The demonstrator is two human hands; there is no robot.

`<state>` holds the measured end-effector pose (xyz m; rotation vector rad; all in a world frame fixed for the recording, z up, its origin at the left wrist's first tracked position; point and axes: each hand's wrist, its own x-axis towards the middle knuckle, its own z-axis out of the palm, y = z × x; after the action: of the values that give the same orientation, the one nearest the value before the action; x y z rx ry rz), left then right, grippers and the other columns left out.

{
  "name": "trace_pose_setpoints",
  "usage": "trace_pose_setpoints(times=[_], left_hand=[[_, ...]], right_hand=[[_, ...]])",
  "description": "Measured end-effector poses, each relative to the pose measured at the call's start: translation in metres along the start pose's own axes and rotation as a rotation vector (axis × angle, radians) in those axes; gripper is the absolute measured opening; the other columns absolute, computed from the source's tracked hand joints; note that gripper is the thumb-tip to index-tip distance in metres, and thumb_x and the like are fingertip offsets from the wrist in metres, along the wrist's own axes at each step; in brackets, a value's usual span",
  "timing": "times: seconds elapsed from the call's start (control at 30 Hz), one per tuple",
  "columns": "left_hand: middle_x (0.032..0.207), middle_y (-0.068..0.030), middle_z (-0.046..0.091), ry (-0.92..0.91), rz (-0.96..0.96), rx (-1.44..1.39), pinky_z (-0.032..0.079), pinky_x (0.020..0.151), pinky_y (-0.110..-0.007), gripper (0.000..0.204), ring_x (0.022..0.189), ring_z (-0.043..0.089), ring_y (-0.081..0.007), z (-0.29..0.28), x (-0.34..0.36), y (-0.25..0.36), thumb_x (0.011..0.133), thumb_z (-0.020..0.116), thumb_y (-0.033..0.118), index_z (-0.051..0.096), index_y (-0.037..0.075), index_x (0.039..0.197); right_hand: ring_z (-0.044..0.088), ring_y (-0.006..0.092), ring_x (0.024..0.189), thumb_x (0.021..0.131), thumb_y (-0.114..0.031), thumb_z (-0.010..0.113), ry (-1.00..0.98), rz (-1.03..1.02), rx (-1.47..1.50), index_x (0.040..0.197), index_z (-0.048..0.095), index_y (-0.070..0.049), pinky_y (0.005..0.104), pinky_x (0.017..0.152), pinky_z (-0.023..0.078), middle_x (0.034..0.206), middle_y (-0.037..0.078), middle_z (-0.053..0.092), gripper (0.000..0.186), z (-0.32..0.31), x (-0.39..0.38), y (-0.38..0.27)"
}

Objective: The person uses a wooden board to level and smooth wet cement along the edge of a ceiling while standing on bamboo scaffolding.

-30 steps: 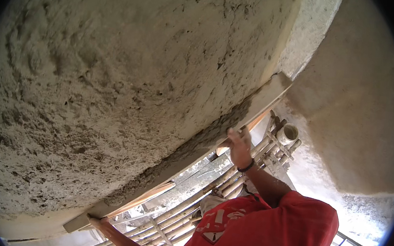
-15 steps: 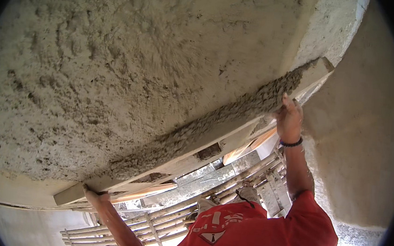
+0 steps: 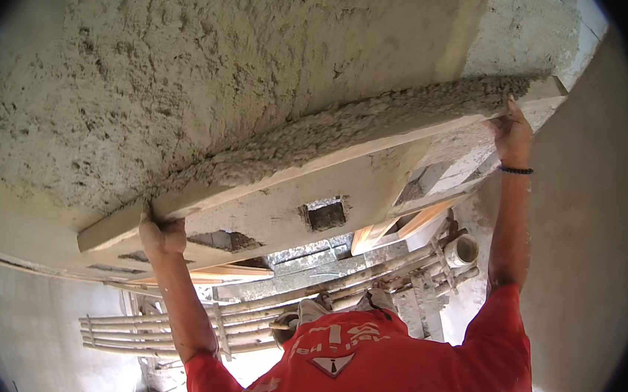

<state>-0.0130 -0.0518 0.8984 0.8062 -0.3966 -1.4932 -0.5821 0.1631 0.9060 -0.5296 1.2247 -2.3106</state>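
Board [image 3: 332, 159] slants; long axis climbs leftward-low to rightward-high.

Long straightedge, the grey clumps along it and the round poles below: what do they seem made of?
Straightedge: probably wood, given its thick, square-cut end, but the pale, dull surface could hide metal. Clumps: apparently damp mortar, matt and coarse, to judge by the lumpy grain. Round poles: likely bamboo or unfinished wood, tan and slightly uneven.

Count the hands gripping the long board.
2: the left hand grips the board near its lower-left end; the right hand, near its upper-right end. No others show.
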Motion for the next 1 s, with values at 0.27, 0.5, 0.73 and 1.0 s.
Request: trace_pose_setpoints(times=[0.27, 0.5, 0.73, 1.0], left_hand=[[0.113, -0.0110, 0.054, 0.103, 0.031, -0.049, 0.045, 0.087, -0.044, 0.034, 0.104, 0.052, -0.0270, -0.037, -0.040, -0.044, 0.093, 0.030, 0.025, 0.049, 0.006, 0.114], [0.112, -0.0050, 0.055, 0.457, 0.088, -0.123, 0.042, 0.089, -0.041, 0.036, 0.103, 0.053, -0.0226, -0.148, -0.059, -0.086, 0.088, 0.044, 0.033, 0.051, 0.009, 0.114], [0.106, -0.0094, 0.057, 0.437, 0.242, -0.224, 0.041, 0.089, -0.047, 0.037, 0.098, 0.053, -0.0293, -0.295, -0.086, -0.055, 0.089, 0.037, 0.036, 0.053, 0.009, 0.109], [0.096, -0.0083, 0.061, 0.562, 0.357, -0.186, 0.044, 0.084, -0.045, 0.034, 0.090, 0.057, -0.0279, -0.458, -0.145, 0.032, 0.087, 0.041, 0.036, 0.058, 0.010, 0.100]], right_hand=[[0.052, 0.0151, 0.063, 0.085, -0.025, 0.053, 0.057, 0.180, -0.061, 0.086, 0.054, -0.009, 0.0379, 0.065, 0.047, 0.065, 0.002, 0.050, 0.016, -0.050, -0.031, 0.000], [0.059, 0.0232, 0.089, 0.085, -0.024, 0.052, -0.122, 0.490, 0.022, 0.104, 0.052, -0.007, 0.0402, 0.075, 0.048, 0.102, 0.008, 0.060, 0.026, -0.092, -0.116, 0.049], [0.056, 0.0238, 0.095, 0.086, -0.019, 0.049, -0.354, 0.694, -0.140, 0.107, 0.050, -0.006, 0.0412, 0.077, 0.050, 0.108, 0.008, 0.055, 0.025, -0.087, -0.198, 0.104], [0.053, 0.0224, 0.097, 0.084, -0.018, 0.052, -0.284, 1.310, 0.015, 0.103, 0.050, -0.009, 0.0410, 0.082, 0.048, 0.104, 0.007, 0.054, 0.021, -0.014, -0.288, 0.161]])
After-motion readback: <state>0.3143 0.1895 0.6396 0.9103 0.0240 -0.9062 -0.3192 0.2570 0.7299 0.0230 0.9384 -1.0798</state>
